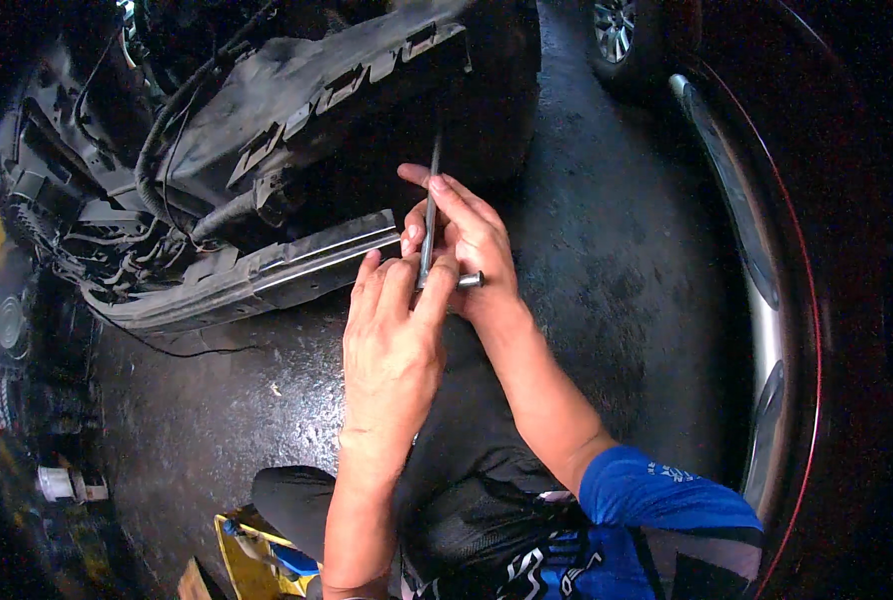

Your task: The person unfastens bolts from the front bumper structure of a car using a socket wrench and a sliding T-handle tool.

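Observation:
A long metal wrench (431, 230) is between my two hands in front of the car. Its thin shaft points up and away, and a short piece with a round, socket-like end (473, 280) sticks out to the right at its lower end. My left hand (395, 325) is closed over that lower end, back of the hand up. My right hand (475, 238) holds the shaft from the right, its fingers curled round it and one fingertip stretched past it. The hands hide the joint between shaft and short piece.
Ahead on the left lies a car's opened front, with a bumper beam (277, 270), a dark slotted panel (347, 85) and hoses (152, 150). Another dark car body with a bright trim strip (767, 345) flanks the right. A yellow object (237, 560) and a white container (57, 484) are lower left.

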Demonstrator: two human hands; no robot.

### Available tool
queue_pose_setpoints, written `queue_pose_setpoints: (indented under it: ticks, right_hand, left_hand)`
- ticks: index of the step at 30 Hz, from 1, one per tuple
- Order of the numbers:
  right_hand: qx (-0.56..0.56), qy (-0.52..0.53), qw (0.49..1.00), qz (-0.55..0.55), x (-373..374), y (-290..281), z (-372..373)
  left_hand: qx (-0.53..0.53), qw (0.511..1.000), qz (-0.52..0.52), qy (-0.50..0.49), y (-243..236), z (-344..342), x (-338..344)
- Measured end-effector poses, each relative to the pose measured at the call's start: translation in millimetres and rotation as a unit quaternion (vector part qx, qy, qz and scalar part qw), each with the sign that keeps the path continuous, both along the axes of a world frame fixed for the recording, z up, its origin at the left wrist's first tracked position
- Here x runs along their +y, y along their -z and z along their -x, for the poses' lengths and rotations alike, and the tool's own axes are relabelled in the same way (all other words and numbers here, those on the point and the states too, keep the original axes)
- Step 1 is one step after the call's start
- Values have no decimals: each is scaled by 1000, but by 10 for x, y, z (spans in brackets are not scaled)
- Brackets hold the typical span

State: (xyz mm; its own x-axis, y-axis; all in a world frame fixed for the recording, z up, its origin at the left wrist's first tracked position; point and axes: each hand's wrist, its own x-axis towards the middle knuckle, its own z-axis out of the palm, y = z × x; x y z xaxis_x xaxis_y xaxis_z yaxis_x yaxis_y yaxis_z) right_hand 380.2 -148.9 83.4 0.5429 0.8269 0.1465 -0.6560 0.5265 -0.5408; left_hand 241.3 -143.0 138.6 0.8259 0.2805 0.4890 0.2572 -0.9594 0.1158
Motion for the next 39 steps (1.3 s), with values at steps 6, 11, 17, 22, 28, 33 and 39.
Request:
queue_pose_setpoints:
  ticks: [6,11,17,22,28,33,39]
  right_hand:
    - [-45,35,997,43,-114,-142,175]
    - [-150,123,976,-102,-328,114,692]
    - [-211,106,963,-128,-189,123,649]
    - [-257,157,951,-66,-23,294,601]
    - [-288,103,932,-195,76,337,486]
    - [-358,193,913,8,62,566,519]
    - [-419,208,860,204,164,859,536]
  left_hand:
    - [-88,992,-78,-46,-38,22,68]
    - [-117,992,46,-18,-110,37,71]
    - [-115,990,-72,-28,-65,72,148]
    - [-190,982,2,12,-94,162,152]
    - [-114,982,137,64,-324,33,143]
    - [3,991,106,83,-479,-180,231]
    - [37,988,149,-12,-12,-337,459]
